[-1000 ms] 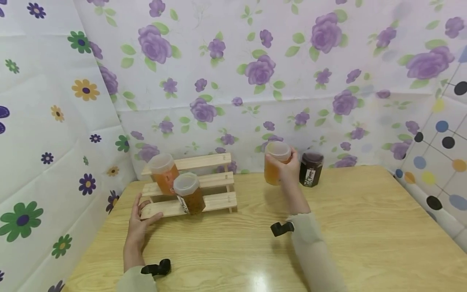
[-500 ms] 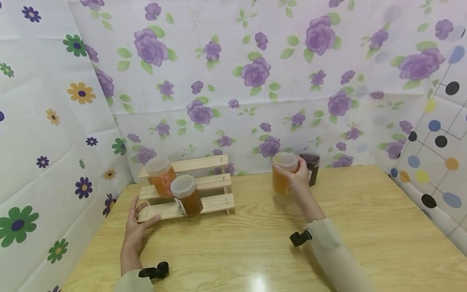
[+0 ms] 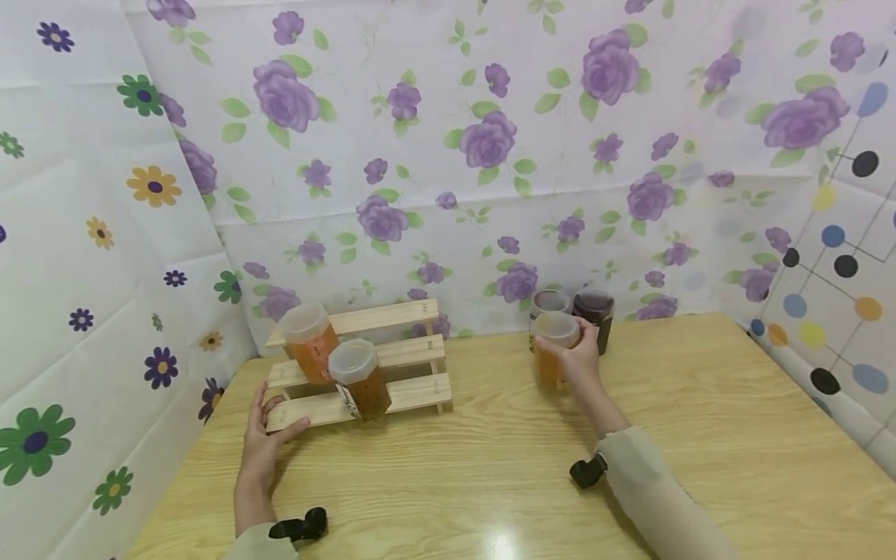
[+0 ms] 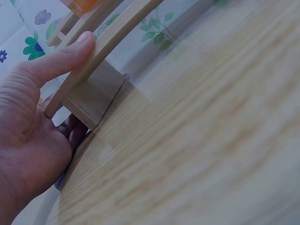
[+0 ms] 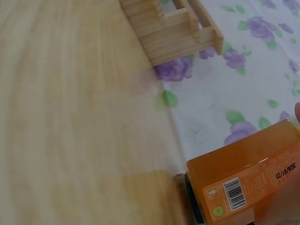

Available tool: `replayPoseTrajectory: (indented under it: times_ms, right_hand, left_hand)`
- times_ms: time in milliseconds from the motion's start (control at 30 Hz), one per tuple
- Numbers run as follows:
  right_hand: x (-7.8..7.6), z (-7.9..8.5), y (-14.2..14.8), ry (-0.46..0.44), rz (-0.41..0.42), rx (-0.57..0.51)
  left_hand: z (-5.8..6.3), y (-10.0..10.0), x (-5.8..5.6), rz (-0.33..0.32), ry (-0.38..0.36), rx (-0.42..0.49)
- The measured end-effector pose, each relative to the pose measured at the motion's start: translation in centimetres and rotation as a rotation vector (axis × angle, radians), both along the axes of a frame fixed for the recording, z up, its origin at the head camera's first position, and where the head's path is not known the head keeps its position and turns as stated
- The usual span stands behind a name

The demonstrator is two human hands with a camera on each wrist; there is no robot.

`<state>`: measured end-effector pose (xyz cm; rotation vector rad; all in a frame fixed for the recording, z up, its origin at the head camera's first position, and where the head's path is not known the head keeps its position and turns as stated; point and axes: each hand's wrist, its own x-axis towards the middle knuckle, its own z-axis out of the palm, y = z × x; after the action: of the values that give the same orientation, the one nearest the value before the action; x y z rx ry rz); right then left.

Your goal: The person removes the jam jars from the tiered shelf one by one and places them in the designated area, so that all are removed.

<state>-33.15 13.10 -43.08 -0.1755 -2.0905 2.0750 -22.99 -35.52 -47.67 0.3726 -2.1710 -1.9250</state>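
My right hand grips an orange jar with a pale lid, thumb at its left and fingers at its far right. In the right wrist view the jar's orange label shows a barcode and a printed date. My left hand holds the left end of a three-step wooden rack. Its thumb lies on the lowest slat and some fingers are hidden behind the end. On the rack stand an orange jar and, lower and in front, a brown jar, both slightly tilted.
A dark jar stands right of the held one, near the back wall. Another jar is partly hidden behind the held jar. Flowered sheets enclose the wooden table at the back and sides.
My right hand has moved the orange jar rightward and nearer to me, and a jar behind it has come into view. My left hand stays at the rack's end. The head view has shifted slightly.
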Motion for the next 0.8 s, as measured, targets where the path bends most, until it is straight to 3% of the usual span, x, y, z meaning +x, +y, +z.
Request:
replayPoseTrajectory:
  times_ms: [300, 800]
  right_hand:
    - [-0.9, -1.1, 0.0, -0.005, -0.004, 0.005]
    - [-0.6, -1.2, 0.5, 0.024, 0.028, -0.009]
  left_hand:
    - [0.5, 0.0, 0.3, 0.012, -0.028, -0.02]
    - [0.1, 0.1, 0.3, 0.003, -0.011, -0.023]
